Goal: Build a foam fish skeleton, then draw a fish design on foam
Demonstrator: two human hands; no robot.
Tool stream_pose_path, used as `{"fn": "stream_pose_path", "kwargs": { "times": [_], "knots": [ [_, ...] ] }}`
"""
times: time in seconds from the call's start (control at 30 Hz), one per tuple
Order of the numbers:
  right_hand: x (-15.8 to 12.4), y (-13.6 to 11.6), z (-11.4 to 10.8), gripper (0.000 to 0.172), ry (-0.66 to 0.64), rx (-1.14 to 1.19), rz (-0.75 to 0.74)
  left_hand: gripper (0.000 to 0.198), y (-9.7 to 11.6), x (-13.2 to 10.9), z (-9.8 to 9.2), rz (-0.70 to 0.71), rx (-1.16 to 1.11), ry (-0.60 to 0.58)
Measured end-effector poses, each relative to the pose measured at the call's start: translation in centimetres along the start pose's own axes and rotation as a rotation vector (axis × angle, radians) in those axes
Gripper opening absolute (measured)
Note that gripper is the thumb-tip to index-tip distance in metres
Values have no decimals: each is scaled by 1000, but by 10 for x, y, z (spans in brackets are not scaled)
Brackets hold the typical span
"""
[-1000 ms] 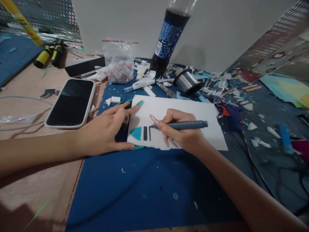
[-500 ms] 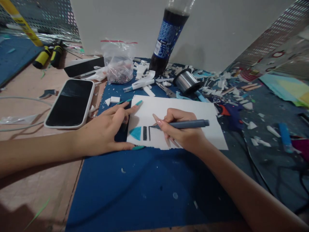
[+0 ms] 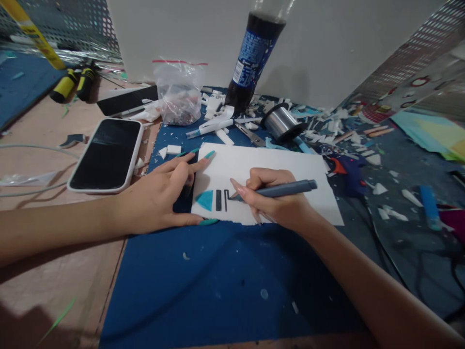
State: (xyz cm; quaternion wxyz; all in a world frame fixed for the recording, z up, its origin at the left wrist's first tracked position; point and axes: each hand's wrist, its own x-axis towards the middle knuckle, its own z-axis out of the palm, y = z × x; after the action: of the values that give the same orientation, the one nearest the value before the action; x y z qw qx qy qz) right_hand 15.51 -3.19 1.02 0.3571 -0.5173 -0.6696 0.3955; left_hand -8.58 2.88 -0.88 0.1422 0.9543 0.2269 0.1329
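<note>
A sheet of white paper [image 3: 290,162] lies on the blue mat [image 3: 203,286]. Near its left end are a teal shape [image 3: 205,200], a filled dark bar [image 3: 218,200] and a thin dark outline [image 3: 225,199]. My right hand [image 3: 279,201] is closed around a dark grey marker [image 3: 286,188], its tip on the paper beside the outline. Fingers spread, my left hand [image 3: 163,194] rests at the paper's left edge, with the index finger on the upper corner and the thumb at the lower one.
A phone [image 3: 106,155] lies to the left. Behind the paper stand a dark drink bottle [image 3: 250,58], a zip bag [image 3: 178,94] and a wire spool [image 3: 283,122], among pliers and white scraps. A glue gun [image 3: 348,174] with a cord sits at the right.
The marker tip has moved slightly down and right. A short top stroke and a downward stroke now extend the thin dark line. My left hand stays in place.
</note>
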Motion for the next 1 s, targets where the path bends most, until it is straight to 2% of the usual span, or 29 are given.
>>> {"fn": "stream_pose_path", "kwargs": {
  "times": [0.17,0.8,1.0],
  "knots": [
    [0,-3,-1,33,-35,-13,20,59,0,0,0,-1,6,0],
    [1,-6,-2,36,-130,-65,-49,55,0,0,-1,0,13,-7],
    [1,-4,-2,36,-137,-85,-44,63,0,0,0,-7,-11,3]
  ]
}}
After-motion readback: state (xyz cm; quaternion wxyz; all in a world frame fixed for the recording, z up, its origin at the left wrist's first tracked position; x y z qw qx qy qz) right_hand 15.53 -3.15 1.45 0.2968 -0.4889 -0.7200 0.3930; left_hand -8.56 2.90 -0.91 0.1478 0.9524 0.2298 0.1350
